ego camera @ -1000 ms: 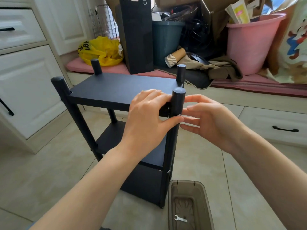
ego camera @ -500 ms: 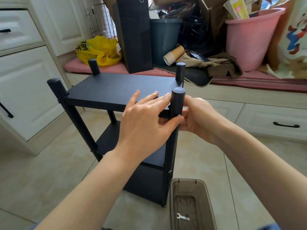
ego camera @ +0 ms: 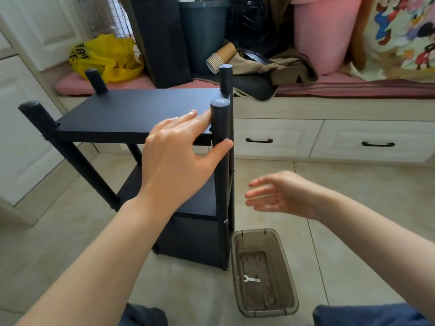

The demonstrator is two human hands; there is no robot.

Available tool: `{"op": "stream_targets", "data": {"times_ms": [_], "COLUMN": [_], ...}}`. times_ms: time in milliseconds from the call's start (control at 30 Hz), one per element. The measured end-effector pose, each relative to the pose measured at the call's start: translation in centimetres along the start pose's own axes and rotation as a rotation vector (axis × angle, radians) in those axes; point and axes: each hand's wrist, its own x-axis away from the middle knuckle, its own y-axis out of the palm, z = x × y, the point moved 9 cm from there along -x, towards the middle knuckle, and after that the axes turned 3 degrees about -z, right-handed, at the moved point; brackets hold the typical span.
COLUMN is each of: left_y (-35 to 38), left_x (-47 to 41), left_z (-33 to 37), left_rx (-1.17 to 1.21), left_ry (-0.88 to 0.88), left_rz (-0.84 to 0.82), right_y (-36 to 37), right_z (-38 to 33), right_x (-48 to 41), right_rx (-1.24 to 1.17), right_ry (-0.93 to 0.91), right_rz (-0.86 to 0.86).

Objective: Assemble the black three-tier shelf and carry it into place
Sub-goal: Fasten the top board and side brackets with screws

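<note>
The black three-tier shelf stands upright on the tiled floor, with four round posts sticking up past its top board. My left hand rests on the near right corner of that board. Its fingers lie straight on the surface and its thumb presses against the near right post. My right hand hovers open in the air to the right of the shelf, at middle-tier height, touching nothing. The lower tiers are partly hidden behind my left arm.
A brown translucent plastic bin sits on the floor by the shelf's near right foot, a small wrench inside. Behind the shelf is a window seat with drawers, a yellow bag and a pink bucket. White cabinets stand left.
My right hand has let go of the near right post and dropped down to the right, opening. My left hand stays on the top corner.
</note>
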Motion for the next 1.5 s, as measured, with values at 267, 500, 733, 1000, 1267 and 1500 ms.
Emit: {"op": "stream_targets", "data": {"times_ms": [267, 500, 733, 1000, 1267, 1500], "left_y": [0.9, 1.1, 1.0, 1.0, 1.1, 1.2], "left_x": [0.4, 0.8, 0.9, 1.3, 1.1, 0.9], "left_z": [-0.3, 0.0, 0.0, 0.6, 0.7, 0.7], "left_rx": [0.071, 0.071, 0.051, -0.007, -0.029, -0.031], "left_ry": [0.005, 0.015, 0.008, 0.028, 0.034, 0.011], "left_rz": [-0.066, -0.032, 0.020, 0.106, 0.151, 0.145], "right_y": [-3.3, -4.5, -3.7, -4.3, -4.9, -6.6], "right_z": [16.0, 24.9, 31.8, 34.8, 35.4, 34.3], "right_x": [-4.6, -7.8, -9.0, -9.3, -9.8, -11.6], "right_rx": [0.367, 0.903, 1.017, 1.142, 1.310, 1.150], "right_ry": [0.373, 0.492, 0.500, 0.489, 0.425, 0.385], "right_rz": [0.035, 0.025, 0.050, -0.005, -0.023, -0.015]}}
